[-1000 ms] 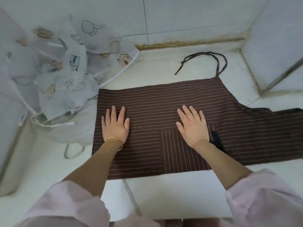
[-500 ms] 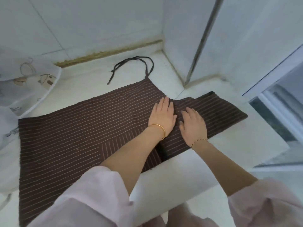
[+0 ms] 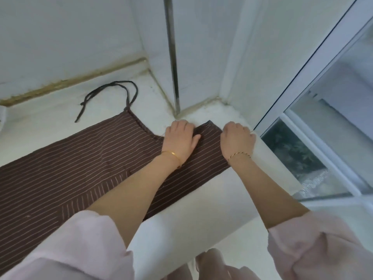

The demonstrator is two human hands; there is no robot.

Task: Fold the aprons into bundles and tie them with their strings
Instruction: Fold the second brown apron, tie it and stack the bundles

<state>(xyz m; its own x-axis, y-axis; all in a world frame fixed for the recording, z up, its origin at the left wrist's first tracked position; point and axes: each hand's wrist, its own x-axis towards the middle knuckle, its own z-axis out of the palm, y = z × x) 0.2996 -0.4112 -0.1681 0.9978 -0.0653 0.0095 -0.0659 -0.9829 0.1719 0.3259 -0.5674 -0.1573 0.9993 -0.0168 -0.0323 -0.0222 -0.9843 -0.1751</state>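
A white counter fills the middle of the view, and everything else is placed against it. At its back it meets a tiled wall along a stained seam, and a dark pole stands upright at the counter's inner corner. Off its right edge is a window with a pale frame. A brown striped apron lies flat on the counter, running from the left border of the view to the counter's right end; a patch with stripes turned the other way sits near the counter's front edge. The apron's dark string loops loose on the bare counter behind the cloth, joined to the apron's back corner, with its free end trailing left. Two forearms in rolled pale pink sleeves reach in from the counter's front. The left hand rests on the apron's narrow right end, fingers curled down over the far edge and thumb out to the right on the cloth; whether it pinches the fabric cannot be told. The right hand sits at the counter's right end, just beside the apron's end edge, fingers bent under in a loose fist, and what it grips, if anything, is hidden. A gold bangle circles the left wrist, and a thin chain the right.
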